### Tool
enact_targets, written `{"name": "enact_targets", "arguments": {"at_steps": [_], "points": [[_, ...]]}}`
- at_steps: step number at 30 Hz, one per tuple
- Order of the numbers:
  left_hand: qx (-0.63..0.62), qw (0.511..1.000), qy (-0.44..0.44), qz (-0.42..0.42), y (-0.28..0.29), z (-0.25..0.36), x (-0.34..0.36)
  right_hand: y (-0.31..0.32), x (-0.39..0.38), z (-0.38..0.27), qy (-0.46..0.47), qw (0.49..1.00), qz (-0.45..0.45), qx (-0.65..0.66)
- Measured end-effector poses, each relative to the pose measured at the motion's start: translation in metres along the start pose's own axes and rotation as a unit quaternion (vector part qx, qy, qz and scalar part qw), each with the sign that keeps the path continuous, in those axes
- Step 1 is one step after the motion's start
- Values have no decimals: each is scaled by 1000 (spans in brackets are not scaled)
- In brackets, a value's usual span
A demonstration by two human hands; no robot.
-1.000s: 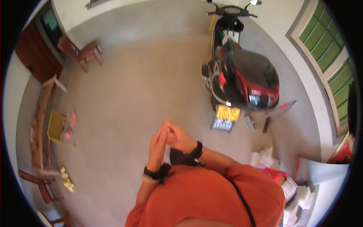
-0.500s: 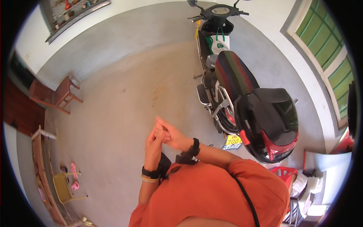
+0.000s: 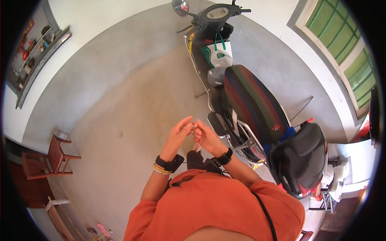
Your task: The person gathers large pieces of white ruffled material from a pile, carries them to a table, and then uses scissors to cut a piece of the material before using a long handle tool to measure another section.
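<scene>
In front of my chest, my left hand (image 3: 179,133) and my right hand (image 3: 207,139) meet at the fingertips. The left fingers reach toward the right hand, with the thumb close to them. The right fingers are curled in a pinch. Whatever may lie between the fingertips is too small to make out. Dark bands with small black devices circle both wrists, and a pale yellow bangle (image 3: 161,169) is on my left wrist. Just right of my hands stands a scooter (image 3: 216,100) with a striped seat cover (image 3: 253,98).
A white and green bag (image 3: 222,54) hangs below the scooter's handlebars, and a black top box (image 3: 299,156) sits at its rear. To the left are a wooden chair (image 3: 56,156) and a ledge (image 3: 42,66) with small items. A barred window (image 3: 335,30) is at right.
My hands have drawn apart from a close clasp, now meeting only at the fingertips. The view has shifted, so the scooter's front appears nearer and the wooden chair lower. My lower leg and foot now show.
</scene>
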State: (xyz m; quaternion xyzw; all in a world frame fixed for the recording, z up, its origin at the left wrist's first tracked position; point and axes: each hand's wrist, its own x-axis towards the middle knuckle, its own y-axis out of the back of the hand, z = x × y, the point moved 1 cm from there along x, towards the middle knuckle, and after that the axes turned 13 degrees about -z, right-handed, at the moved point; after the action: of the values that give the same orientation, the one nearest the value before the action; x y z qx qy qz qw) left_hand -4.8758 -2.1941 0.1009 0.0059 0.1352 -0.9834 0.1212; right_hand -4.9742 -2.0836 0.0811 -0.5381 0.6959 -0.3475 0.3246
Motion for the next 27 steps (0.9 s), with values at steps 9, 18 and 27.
{"name": "enact_targets", "arguments": {"at_steps": [9,18,27], "points": [[25,997,68,-38,63,3,183,72,121,-113,11,998,30,-49],[2,991,109,-76,93,-38,433,151,158,-206,105,975,195,-20],[225,973,8,42,134,-125,708,230,197,-279,175,928,325,47]]}}
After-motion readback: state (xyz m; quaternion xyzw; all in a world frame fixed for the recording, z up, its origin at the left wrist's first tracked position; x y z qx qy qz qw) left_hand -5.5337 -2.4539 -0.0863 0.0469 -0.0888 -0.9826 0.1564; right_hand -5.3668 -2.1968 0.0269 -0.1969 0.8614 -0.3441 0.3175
